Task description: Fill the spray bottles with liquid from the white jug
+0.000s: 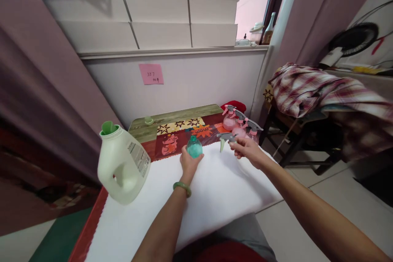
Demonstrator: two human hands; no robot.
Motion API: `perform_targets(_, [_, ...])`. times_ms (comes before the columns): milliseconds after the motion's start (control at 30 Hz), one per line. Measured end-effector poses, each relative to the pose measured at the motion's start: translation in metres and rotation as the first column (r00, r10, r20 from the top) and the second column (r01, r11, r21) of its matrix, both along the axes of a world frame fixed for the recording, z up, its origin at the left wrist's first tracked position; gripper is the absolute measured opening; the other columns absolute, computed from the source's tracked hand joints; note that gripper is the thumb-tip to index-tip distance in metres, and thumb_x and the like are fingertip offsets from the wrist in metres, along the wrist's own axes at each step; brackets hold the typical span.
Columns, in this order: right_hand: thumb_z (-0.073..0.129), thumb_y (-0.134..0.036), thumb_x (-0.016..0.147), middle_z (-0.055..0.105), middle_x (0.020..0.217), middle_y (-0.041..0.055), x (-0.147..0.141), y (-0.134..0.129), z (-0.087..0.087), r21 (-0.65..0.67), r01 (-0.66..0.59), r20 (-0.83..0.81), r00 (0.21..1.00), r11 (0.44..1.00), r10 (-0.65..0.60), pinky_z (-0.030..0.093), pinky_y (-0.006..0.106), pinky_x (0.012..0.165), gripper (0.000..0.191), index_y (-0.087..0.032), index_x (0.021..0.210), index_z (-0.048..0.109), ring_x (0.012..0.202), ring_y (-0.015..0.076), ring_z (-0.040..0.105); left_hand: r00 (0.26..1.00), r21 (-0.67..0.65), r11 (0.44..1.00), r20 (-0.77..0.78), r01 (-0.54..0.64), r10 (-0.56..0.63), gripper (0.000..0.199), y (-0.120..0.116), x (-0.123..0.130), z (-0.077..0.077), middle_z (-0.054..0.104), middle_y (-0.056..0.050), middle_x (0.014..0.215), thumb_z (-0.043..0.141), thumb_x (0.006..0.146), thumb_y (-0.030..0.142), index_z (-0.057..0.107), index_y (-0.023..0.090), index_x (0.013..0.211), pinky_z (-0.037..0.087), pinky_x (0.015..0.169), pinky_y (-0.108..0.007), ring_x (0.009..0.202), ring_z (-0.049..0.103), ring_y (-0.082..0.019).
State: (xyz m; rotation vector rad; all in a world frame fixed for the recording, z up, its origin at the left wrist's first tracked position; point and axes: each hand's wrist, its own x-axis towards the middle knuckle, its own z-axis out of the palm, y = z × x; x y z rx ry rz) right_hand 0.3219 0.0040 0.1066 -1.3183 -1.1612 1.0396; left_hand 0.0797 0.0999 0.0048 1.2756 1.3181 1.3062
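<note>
My left hand point(188, 163) is closed around a small see-through green bottle point(194, 148), which stands on the white cloth with its neck uncovered. My right hand point(245, 150) pinches a grey and pale-green spray trigger head point(225, 137), held in the air to the right of the bottle and apart from it. Just behind the right hand, several pink spray bottles point(229, 121) with grey trigger heads stand together. To the left is a large pale-green jug point(124, 163); something green point(107, 127) sits in its open mouth. A green cap point(148, 120) lies at the table's far left.
A white cloth point(221, 186) covers the near part of the table, over a printed cover point(144, 147). White boxes point(159, 35) are stacked on the sill behind. A pink note point(151, 74) is stuck on the wall. On the right, plaid fabric point(325, 90) drapes over furniture.
</note>
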Motion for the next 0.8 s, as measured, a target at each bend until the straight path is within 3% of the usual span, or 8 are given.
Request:
perform_targets(67, [0.088, -0.049, 0.069, 0.070, 0.073, 0.0005, -0.002, -0.005, 0.022, 0.059, 0.019, -0.276, 0.961, 0.998, -0.002, 0.050, 0.017, 0.045, 0.040, -0.016, 0.082, 0.070, 0.052, 0.0080, 0.059, 0.997, -0.005, 1.000, 0.079, -0.014, 0.014, 0.084, -0.006, -0.002, 0.003, 0.059, -0.006, 0.118, 0.094, 0.044, 0.023, 0.048, 0.029, 0.115, 0.037, 0.103, -0.049, 0.121, 0.055, -0.032])
perform_targets(133, [0.090, -0.048, 0.068, 0.070, 0.076, -0.0001, -0.006, -0.005, 0.044, 0.157, 0.081, -0.443, 0.896, 0.984, -0.003, 0.051, 0.015, 0.047, 0.040, -0.017, 0.083, 0.070, 0.054, 0.0065, 0.059, 0.986, -0.008, 1.000, 0.164, -0.004, 0.005, 0.087, -0.016, -0.007, 0.005, 0.060, -0.003, 0.115, 0.095, 0.041, 0.019, 0.048, 0.029, 0.114, 0.042, 0.099, -0.046, 0.111, 0.059, -0.028])
perform_targets(233, [0.089, -0.048, 0.071, 0.071, 0.082, -0.0007, -0.017, -0.001, 0.076, 0.299, 0.167, -0.577, 0.816, 0.939, 0.039, 0.052, 0.012, 0.050, 0.037, -0.018, 0.085, 0.071, 0.059, 0.0052, 0.060, 0.938, -0.052, 0.996, 0.342, 0.074, -0.052, 0.082, -0.038, -0.017, 0.007, 0.063, -0.002, 0.109, 0.094, 0.047, 0.021, 0.048, 0.027, 0.115, 0.050, 0.091, -0.044, 0.098, 0.064, -0.024])
perform_targets(367, [0.084, -0.044, 0.079, 0.071, 0.087, -0.0023, -0.039, 0.009, 0.101, 0.371, 0.240, -0.650, 0.757, 0.897, 0.067, 0.055, 0.009, 0.057, 0.029, -0.019, 0.087, 0.070, 0.064, 0.0037, 0.063, 0.783, -0.115, 0.958, 0.606, 0.263, -0.142, 0.057, -0.061, -0.033, 0.007, 0.068, -0.007, 0.114, 0.083, 0.069, 0.033, 0.057, 0.025, 0.119, 0.057, 0.084, -0.048, 0.098, 0.068, -0.026])
perform_targets(467, [0.084, -0.042, 0.079, 0.070, 0.086, -0.0032, -0.060, 0.020, 0.101, 0.377, 0.275, -0.669, 0.741, 0.884, 0.055, 0.057, 0.010, 0.059, 0.028, -0.020, 0.087, 0.070, 0.065, 0.0036, 0.064, 0.657, -0.159, 0.927, 0.746, 0.340, -0.113, 0.044, -0.065, -0.042, 0.002, 0.071, -0.011, 0.111, 0.076, 0.076, 0.041, 0.064, 0.022, 0.114, 0.059, 0.081, -0.050, 0.100, 0.070, -0.030])
perform_targets(567, [0.085, -0.042, 0.078, 0.070, 0.083, -0.0037, -0.078, 0.030, 0.088, 0.356, 0.284, -0.670, 0.742, 0.890, 0.031, 0.057, 0.011, 0.058, 0.029, -0.020, 0.088, 0.069, 0.064, 0.0041, 0.064, 0.562, -0.182, 0.914, 0.825, 0.363, -0.059, 0.042, -0.062, -0.047, -0.002, 0.074, -0.013, 0.104, 0.074, 0.078, 0.043, 0.066, 0.019, 0.112, 0.060, 0.072, -0.042, 0.097, 0.072, -0.032])
perform_targets(800, [0.087, -0.043, 0.075, 0.071, 0.083, -0.0028, -0.103, 0.046, 0.048, 0.235, 0.381, -0.734, 0.673, 0.894, -0.094, 0.059, 0.014, 0.063, 0.034, -0.019, 0.093, 0.071, 0.066, 0.0051, 0.066, 0.464, -0.216, 0.903, 0.885, 0.371, 0.021, 0.046, -0.061, -0.053, -0.001, 0.075, -0.010, 0.096, 0.070, 0.082, 0.051, 0.064, 0.020, 0.115, 0.052, 0.051, -0.031, 0.081, 0.075, -0.030])
